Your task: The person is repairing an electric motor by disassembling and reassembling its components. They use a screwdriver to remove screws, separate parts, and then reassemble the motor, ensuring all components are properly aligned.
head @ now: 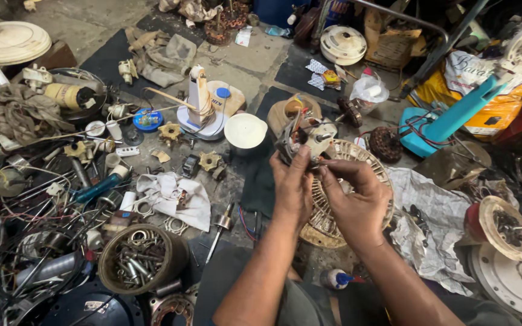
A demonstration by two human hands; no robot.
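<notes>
Holding a small fan motor [302, 140] up in front of the chest, the left hand [292, 188] wraps it from below and behind, fingers closed around the metal body, while the right hand [357, 202] comes in from the right with its fingertips pinched on something fine at the motor's near right side, apparently one of the thin wires; what exactly it pinches is too small to tell. The motor sits just above and ahead of both hands, touching each, with its shaft axis running roughly away from the person and slightly upward. The left hand carries the weight and is the closer of the two; the right only meets it at the edge. Directly beneath the hands lies a round cream slotted fan grille [357, 181] on the floor, so there is little room downward. To the left, a white cloth [173, 196] and a round tin of metal rings and bolts [137, 256] crowd the ground among tangled wires. To the right, crumpled grey paper [436, 223] and a turquoise fan stand [442, 121] sit near. The freest room is the air straight above the grille, toward the person's body.
</notes>
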